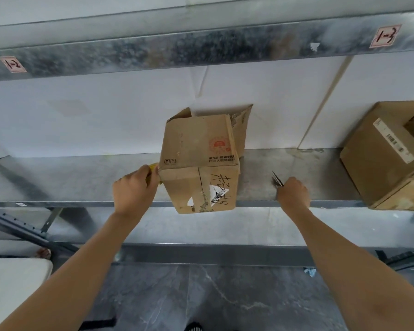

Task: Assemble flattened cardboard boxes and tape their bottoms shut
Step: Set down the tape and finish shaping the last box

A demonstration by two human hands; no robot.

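Fingers [146,174] of our left hand [135,191] clasp a yellow roll [154,166], probably tape, against the box [198,149] overhanging the shelf [81,177], while our right hand [293,194] grips blades [277,179], so we pull tape taut before cutting.

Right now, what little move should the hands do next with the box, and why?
Probably the right hand should carry its scissors across to the left corner of the box. The left hand grips a yellow thing there, perhaps a tape roll, against the cardboard, while the scissors sit apart over the shelf, too far to cut.
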